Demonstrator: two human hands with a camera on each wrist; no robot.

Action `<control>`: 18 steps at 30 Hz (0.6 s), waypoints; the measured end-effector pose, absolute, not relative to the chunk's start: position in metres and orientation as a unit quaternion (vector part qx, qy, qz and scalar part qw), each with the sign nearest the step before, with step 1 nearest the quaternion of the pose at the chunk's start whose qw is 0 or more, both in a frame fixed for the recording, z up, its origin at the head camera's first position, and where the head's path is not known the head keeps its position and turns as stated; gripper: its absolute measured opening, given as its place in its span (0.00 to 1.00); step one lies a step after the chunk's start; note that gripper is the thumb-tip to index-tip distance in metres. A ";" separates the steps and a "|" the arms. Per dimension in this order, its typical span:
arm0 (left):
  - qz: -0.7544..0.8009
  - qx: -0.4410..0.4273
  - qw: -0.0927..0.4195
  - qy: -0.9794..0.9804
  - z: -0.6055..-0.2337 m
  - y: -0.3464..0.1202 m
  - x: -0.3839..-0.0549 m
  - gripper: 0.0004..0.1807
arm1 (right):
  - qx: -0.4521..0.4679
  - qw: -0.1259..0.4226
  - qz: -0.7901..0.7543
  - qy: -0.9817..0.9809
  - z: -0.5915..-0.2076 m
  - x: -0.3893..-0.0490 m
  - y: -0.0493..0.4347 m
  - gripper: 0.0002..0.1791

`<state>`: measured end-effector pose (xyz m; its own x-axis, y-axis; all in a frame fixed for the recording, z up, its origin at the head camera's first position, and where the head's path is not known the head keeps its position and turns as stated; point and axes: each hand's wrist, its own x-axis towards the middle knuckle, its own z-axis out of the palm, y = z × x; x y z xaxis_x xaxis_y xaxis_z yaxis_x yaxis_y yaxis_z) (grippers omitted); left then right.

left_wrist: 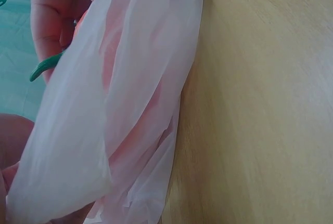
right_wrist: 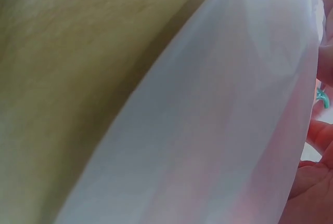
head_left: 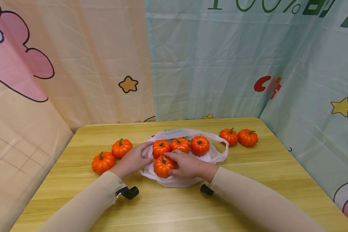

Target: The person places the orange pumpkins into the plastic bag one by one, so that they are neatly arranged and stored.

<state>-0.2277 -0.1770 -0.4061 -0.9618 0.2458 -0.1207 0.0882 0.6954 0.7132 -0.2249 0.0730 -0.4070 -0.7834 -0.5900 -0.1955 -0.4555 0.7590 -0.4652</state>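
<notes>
A white plastic bag [head_left: 179,183] lies with its mouth spread on the table, several small orange pumpkins inside. My right hand [head_left: 188,164] grips the nearest pumpkin [head_left: 163,167] from the right, fingers over its top and thumb at its side. That pumpkin sits at the near side of the bag's mouth. At the left edge, my left hand [head_left: 134,160] pinches the bag's rim between thumb and fingers. Behind the gripped one, three pumpkins sit in a row: a left [head_left: 159,146], a middle [head_left: 181,144] and a right pumpkin [head_left: 200,145]. The bag [left_wrist: 140,78] hides most of the pumpkin in the left wrist view.
Two more pumpkins, a nearer [head_left: 102,163] and a farther one [head_left: 121,148], stand left of the bag beside my left forearm. Another pair, one pumpkin [head_left: 229,138] by the bag's handle and one pumpkin [head_left: 247,138] beyond it, stands at the right. Printed curtains [head_left: 191,64] surround the wooden table [head_left: 168,209].
</notes>
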 end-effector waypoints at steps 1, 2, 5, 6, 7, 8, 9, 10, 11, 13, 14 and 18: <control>0.379 0.091 0.103 0.915 -0.406 -0.177 -0.228 0.39 | -0.281 0.170 -0.202 0.922 -0.407 -0.225 0.073 0.41; 0.378 0.090 0.103 0.916 -0.406 -0.177 -0.228 0.39 | -0.281 0.171 -0.203 0.922 -0.407 -0.225 0.073 0.41; 0.375 0.088 0.102 0.917 -0.405 -0.176 -0.227 0.39 | -0.280 0.172 -0.206 0.922 -0.407 -0.224 0.074 0.42; 0.374 0.088 0.102 0.918 -0.405 -0.176 -0.227 0.39 | -0.280 0.172 -0.207 0.922 -0.407 -0.224 0.074 0.42; 0.374 0.088 0.102 0.918 -0.405 -0.176 -0.227 0.39 | -0.280 0.171 -0.206 0.922 -0.407 -0.224 0.074 0.42; 0.373 0.088 0.101 0.918 -0.405 -0.176 -0.227 0.39 | -0.281 0.170 -0.206 0.922 -0.407 -0.224 0.074 0.42; 0.372 0.089 0.101 0.918 -0.405 -0.177 -0.227 0.40 | -0.282 0.169 -0.205 0.922 -0.406 -0.224 0.074 0.43; 0.372 0.089 0.100 0.919 -0.405 -0.177 -0.227 0.40 | -0.282 0.168 -0.205 0.922 -0.406 -0.224 0.074 0.43; 0.371 0.089 0.099 0.919 -0.405 -0.177 -0.227 0.40 | -0.282 0.168 -0.204 0.922 -0.406 -0.224 0.074 0.43; 0.372 0.090 0.098 0.919 -0.406 -0.177 -0.227 0.40 | -0.282 0.167 -0.202 0.923 -0.406 -0.224 0.074 0.43; 0.372 0.090 0.098 0.919 -0.406 -0.177 -0.227 0.40 | -0.282 0.167 -0.201 0.923 -0.406 -0.224 0.074 0.43; 0.375 0.089 0.096 0.918 -0.406 -0.177 -0.227 0.39 | -0.285 0.167 -0.199 0.923 -0.406 -0.224 0.076 0.43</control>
<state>-0.2273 -0.1772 -0.4062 -0.9657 0.2359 -0.1085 0.0925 0.7031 0.7051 -0.2245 0.0756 -0.4060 -0.7822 -0.5919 -0.1946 -0.4589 0.7585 -0.4626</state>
